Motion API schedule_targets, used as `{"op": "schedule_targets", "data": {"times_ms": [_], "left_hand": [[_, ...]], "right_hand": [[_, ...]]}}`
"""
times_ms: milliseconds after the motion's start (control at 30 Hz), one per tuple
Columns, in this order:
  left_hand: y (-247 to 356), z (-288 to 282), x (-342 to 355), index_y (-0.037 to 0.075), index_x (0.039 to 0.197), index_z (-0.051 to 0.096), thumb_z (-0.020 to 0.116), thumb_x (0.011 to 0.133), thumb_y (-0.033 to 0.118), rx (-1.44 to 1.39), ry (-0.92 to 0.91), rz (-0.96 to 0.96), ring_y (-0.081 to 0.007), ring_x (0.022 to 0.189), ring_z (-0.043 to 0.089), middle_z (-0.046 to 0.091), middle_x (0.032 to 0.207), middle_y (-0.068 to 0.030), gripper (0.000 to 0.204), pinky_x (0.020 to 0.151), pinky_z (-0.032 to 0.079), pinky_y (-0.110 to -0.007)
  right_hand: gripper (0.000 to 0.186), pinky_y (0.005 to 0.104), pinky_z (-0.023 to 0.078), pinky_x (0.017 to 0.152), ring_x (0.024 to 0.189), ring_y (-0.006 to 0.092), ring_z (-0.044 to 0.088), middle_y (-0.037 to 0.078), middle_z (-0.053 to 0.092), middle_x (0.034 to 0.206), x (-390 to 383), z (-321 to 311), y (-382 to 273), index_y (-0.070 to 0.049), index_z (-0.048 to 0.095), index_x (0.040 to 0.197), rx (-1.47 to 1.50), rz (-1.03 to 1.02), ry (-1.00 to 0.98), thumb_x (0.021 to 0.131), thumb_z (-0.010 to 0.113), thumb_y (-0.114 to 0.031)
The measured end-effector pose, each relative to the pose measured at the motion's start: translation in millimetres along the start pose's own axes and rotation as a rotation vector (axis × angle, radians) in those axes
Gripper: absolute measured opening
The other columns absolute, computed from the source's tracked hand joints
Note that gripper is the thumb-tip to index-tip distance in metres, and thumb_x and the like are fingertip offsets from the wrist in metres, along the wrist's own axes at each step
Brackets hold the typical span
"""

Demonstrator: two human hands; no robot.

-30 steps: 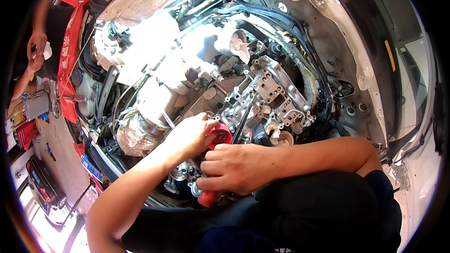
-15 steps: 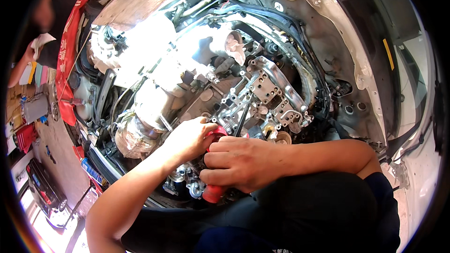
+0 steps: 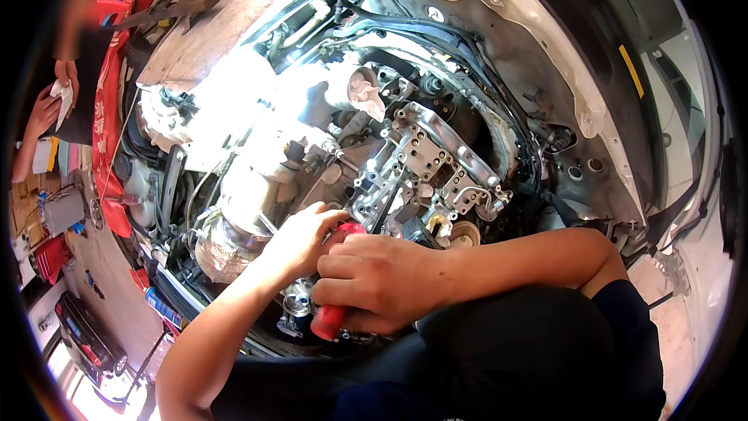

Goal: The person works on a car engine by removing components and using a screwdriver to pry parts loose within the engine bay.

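Observation:
My right hand point(image 3: 378, 277) wraps its fingers round a red tool point(image 3: 330, 321) whose rounded end shows below my fist. Most of its body is hidden, so I cannot make out its kind. Against my right knuckles, my left hand point(image 3: 302, 238) has its fingers closed on the far red part of the same tool. Both hands are over the near side of an opened engine point(image 3: 366, 206). A slim dark rod point(image 3: 387, 206) slants up beyond my right hand. To its right is a bare metal block with round holes point(image 3: 422, 154).
Bright glare covers the engine's left part, beside a foil-wrapped part point(image 3: 224, 256). Crumpled paper plugs a pipe point(image 3: 365, 93). Dark hoses point(image 3: 421, 27) run along the far side. A red cover point(image 3: 109, 132) hangs at the left, where another person's hand point(image 3: 64, 97) holds white paper.
The view has shifted, so the engine sits slightly left of before. Both hands keep hold of the red tool. At the left, the other person's hands have come further into view.

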State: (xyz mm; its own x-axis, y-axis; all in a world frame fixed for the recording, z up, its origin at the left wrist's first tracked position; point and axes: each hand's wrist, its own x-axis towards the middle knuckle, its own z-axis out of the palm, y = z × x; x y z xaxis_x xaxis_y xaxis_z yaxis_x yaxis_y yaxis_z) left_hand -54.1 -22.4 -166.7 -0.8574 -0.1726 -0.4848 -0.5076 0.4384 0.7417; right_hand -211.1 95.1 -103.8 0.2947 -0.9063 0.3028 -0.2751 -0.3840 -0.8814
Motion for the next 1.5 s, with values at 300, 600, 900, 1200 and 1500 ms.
{"op": "schedule_targets", "data": {"times_ms": [300, 600, 900, 1200, 1500], "left_hand": [[8.7, -13.5, 26.3, 0.000, 0.115, 0.066, 0.067, 0.091, 0.016, -0.070, 0.081, -0.071, -0.0273, 0.092, 0.069, 0.069, 0.104, -0.0167, 0.029, 0.081, 0.055, -0.037], [35.6, -2.1, 82.2, -0.002, 0.119, 0.063, 0.062, 0.091, 0.009, -0.252, 0.220, -0.053, -0.0243, 0.098, 0.069, 0.070, 0.107, -0.0173, 0.031, 0.085, 0.053, -0.034], [34.0, 37.3, 98.8, 0.000, 0.129, 0.055, 0.071, 0.083, 0.016, 0.003, 0.424, -0.026, -0.0365, 0.115, 0.055, 0.058, 0.121, -0.0194, 0.051, 0.098, 0.046, -0.044], [75.3, 87.4, 149.0, -0.008, 0.143, 0.036, 0.085, 0.066, 0.040, 0.169, 0.584, -0.268, -0.0360, 0.118, 0.046, 0.048, 0.128, -0.0222, 0.103, 0.100, 0.041, -0.043], [67.2, 94.4, 150.9, -0.008, 0.129, 0.045, 0.085, 0.068, 0.036, 0.147, 0.633, -0.180, -0.0411, 0.121, 0.045, 0.048, 0.127, -0.0251, 0.085, 0.105, 0.040, -0.047]], "right_hand": [[0.027, 0.0353, 0.045, 0.053, 0.058, 0.0211, 0.058, 0.002, 0.052, 0.066, -2.2, 26.8, 9.9, -0.012, 0.055, 0.073, -0.119, -0.019, 0.132, 0.083, 0.073, -0.031], [0.031, 0.0363, 0.046, 0.052, 0.068, 0.0222, 0.060, 0.006, 0.052, 0.077, -19.1, -23.3, -1.3, -0.011, 0.048, 0.074, 0.076, -0.168, -0.050, 0.085, 0.071, -0.029], [0.040, 0.0315, 0.043, 0.053, 0.066, 0.0198, 0.056, 0.008, 0.056, 0.080, -32.2, -106.2, -4.8, -0.011, 0.053, 0.083, 0.363, 0.036, 0.320, 0.093, 0.064, -0.047], [0.025, 0.0387, 0.047, 0.084, 0.078, 0.0134, 0.050, 0.000, 0.049, 0.081, -88.5, -161.3, -0.4, -0.011, 0.050, 0.094, 0.467, 0.287, 1.245, 0.104, 0.051, -0.033], [0.024, 0.0570, 0.047, 0.103, 0.109, 0.0308, 0.059, 0.011, 0.054, 0.107, -166.9, -117.0, -27.8, -0.006, 0.045, 0.115, 0.130, 0.412, 1.685, 0.104, 0.050, -0.026]]}}
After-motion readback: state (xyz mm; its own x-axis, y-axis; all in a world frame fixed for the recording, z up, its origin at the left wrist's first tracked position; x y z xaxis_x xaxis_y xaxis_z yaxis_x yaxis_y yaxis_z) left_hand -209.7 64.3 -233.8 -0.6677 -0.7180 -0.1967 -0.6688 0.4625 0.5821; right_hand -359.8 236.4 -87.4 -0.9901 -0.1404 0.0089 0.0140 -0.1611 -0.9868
